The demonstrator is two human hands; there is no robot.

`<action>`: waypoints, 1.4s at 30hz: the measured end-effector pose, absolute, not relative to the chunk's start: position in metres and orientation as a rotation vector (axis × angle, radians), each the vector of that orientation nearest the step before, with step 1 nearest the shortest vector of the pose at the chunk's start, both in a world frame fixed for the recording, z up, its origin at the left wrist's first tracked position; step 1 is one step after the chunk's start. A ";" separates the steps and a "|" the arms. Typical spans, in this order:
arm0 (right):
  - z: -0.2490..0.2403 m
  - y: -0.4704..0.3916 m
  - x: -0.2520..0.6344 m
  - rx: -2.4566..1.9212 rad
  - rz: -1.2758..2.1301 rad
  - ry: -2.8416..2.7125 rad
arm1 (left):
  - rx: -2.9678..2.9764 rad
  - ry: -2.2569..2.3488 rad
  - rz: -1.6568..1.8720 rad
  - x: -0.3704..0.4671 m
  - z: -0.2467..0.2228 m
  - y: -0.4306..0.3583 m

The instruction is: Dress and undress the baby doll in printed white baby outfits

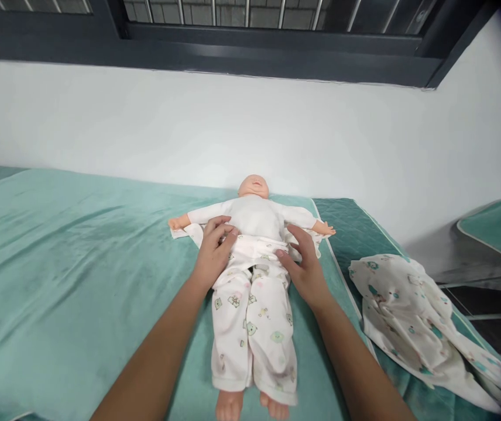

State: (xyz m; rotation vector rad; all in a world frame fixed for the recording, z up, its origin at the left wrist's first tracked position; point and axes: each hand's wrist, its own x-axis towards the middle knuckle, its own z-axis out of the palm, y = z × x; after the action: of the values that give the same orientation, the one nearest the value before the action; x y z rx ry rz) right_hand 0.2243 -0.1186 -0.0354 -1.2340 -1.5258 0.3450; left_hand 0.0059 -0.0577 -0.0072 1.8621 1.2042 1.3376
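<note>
A baby doll (254, 186) lies on its back with arms spread, in a white long-sleeved top (253, 215). Printed white pants (272, 327) cover its legs and reach its waist; the bare feet stick out below. At the waistband's left side rests my left hand (215, 248), its fingers apart and slightly bent, thumb on the cloth. My right hand (305, 266) lies at the right side of the waist, thumb and index finger spread apart, other fingers partly hidden. Printed cloth (193, 234) spreads out under the doll's arms.
A crumpled printed white garment (404, 310) lies to the right on a darker green quilted cover (342, 225). Green fabric (79, 263) covers the bed. Behind stands a white wall (167, 123) below a dark window frame (233, 49). A green-covered edge (500, 231) juts in at far right.
</note>
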 end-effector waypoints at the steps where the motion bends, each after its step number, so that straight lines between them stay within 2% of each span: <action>1: -0.035 -0.117 0.224 -1.217 0.343 -1.563 | 1.857 1.200 1.331 0.006 -0.007 -0.058; 15: -0.024 -0.095 0.223 -1.201 0.660 -1.656 | 1.866 1.238 1.320 0.012 -0.008 -0.054; 23: -0.035 -0.096 0.221 -1.175 0.513 -1.534 | 1.827 1.214 1.300 0.009 -0.006 -0.054; 31: -0.033 -0.095 0.224 -1.215 0.772 -1.554 | 1.812 1.217 1.290 0.009 -0.005 -0.055; 42: -0.034 -0.099 0.223 -1.244 0.743 -1.502 | 1.731 1.179 1.428 0.005 -0.005 -0.057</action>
State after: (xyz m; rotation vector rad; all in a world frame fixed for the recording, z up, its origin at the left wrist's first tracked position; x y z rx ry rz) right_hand 0.2229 -0.0993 -0.0339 -1.2437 -1.5017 0.7426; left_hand 0.0053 -0.0570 -0.0050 1.7313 1.1787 1.4284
